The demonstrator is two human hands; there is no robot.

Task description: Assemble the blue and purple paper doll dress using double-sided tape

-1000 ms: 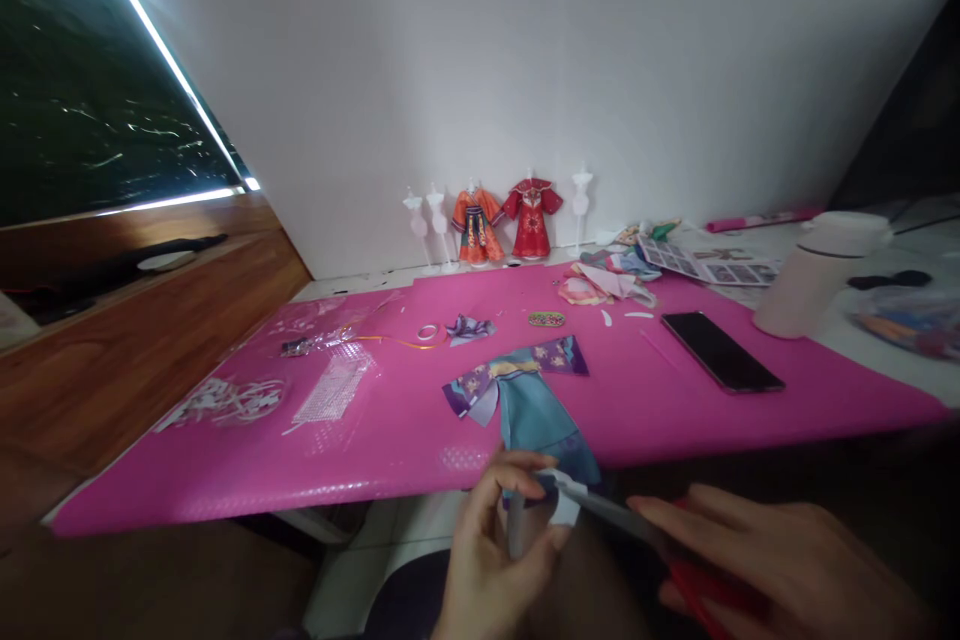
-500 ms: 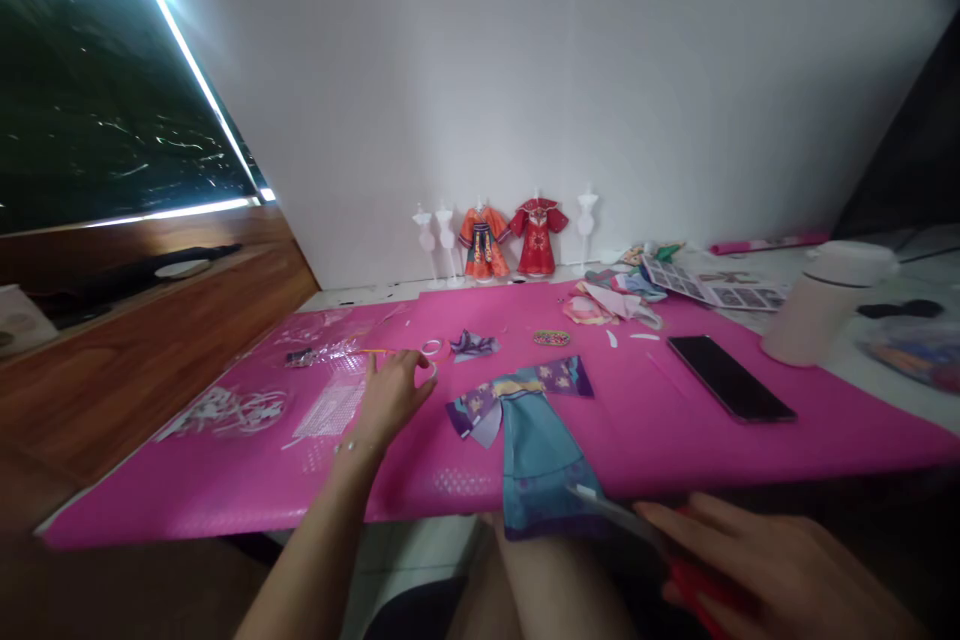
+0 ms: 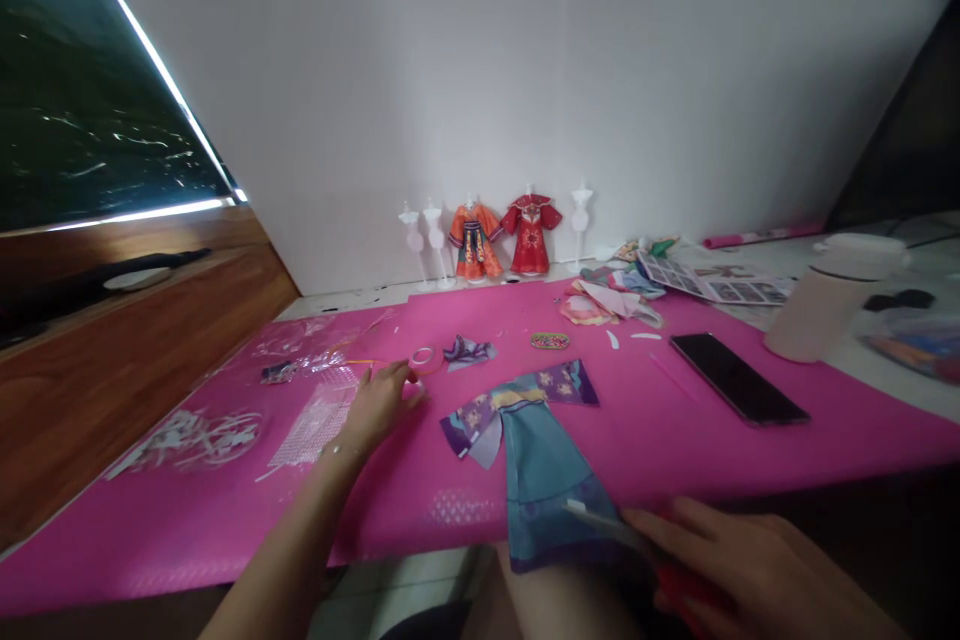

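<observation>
My left hand (image 3: 379, 407) is over the pink mat, its fingers curled around a pale, ring-like roll of tape (image 3: 415, 386) that is partly hidden. Just beyond them lies another white tape roll (image 3: 422, 356). At the lower right my right hand (image 3: 742, 560) grips scissors by their red handle (image 3: 686, 595). A small white strip (image 3: 575, 505) sits at the blade tips, over the hem of a doll dress (image 3: 540, 450). This dress, blue with purple patterned sleeves, is spread flat, its skirt hanging past the mat's front edge.
Beside the left hand are a white mesh sheet (image 3: 311, 425) and a heap of white strips (image 3: 191, 440). A purple fabric scrap (image 3: 469, 352), a phone (image 3: 739, 378) and a tumbler (image 3: 832, 300) stand or lie further off. Dressed mini mannequins (image 3: 531, 235) line the wall.
The camera view has shifted slightly, so the mat and dress appear lower. My left hand has moved a little left and down in view; the scissors stay over the hem.
</observation>
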